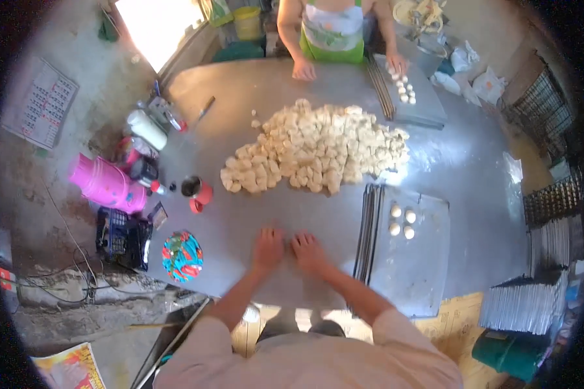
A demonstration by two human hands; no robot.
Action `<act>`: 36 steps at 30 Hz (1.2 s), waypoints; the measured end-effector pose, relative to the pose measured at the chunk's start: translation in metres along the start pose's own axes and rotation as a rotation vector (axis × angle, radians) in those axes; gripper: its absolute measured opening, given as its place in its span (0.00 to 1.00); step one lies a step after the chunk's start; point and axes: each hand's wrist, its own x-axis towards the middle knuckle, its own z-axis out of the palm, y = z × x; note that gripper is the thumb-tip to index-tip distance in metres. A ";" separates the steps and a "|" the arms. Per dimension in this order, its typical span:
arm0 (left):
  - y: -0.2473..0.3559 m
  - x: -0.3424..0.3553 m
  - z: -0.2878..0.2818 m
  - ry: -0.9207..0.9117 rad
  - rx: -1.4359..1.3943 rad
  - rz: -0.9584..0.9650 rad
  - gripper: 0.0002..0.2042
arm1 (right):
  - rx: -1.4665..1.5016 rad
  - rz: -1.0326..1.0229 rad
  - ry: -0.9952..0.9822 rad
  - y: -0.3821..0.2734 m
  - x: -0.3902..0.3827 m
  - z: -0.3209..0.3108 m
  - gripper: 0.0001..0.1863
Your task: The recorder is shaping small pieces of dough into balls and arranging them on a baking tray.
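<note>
My left hand (268, 248) and my right hand (309, 251) rest side by side, palms down, on the near part of the metal table (292, 285). Their fingers are bent and held together, cupped against the surface. Whatever is under the palms, if anything, is hidden. Beyond them lies a large heap of cut dough pieces (318, 146). To the right of my right hand, a stack of metal trays (416, 272) holds several round dough balls (395, 228) on its top tray.
Across the table, a person in a green and white apron (334, 32) reaches a hand (397, 65) over another tray with dough balls (405, 91). A red mug (201, 198), a colourful round cloth item (182, 256), a pink container (107, 183) and a knife-like tool (206, 108) are at the left.
</note>
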 end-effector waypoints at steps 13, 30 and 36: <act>0.005 -0.026 -0.023 -0.074 0.137 0.095 0.10 | 0.161 0.054 -0.082 -0.002 -0.020 0.005 0.10; 0.017 -0.062 -0.060 -0.068 0.090 0.062 0.13 | 0.054 0.328 -0.274 -0.019 -0.046 -0.014 0.13; 0.036 -0.028 -0.048 -0.068 0.019 0.115 0.20 | 0.086 0.028 -0.044 -0.022 -0.033 0.011 0.14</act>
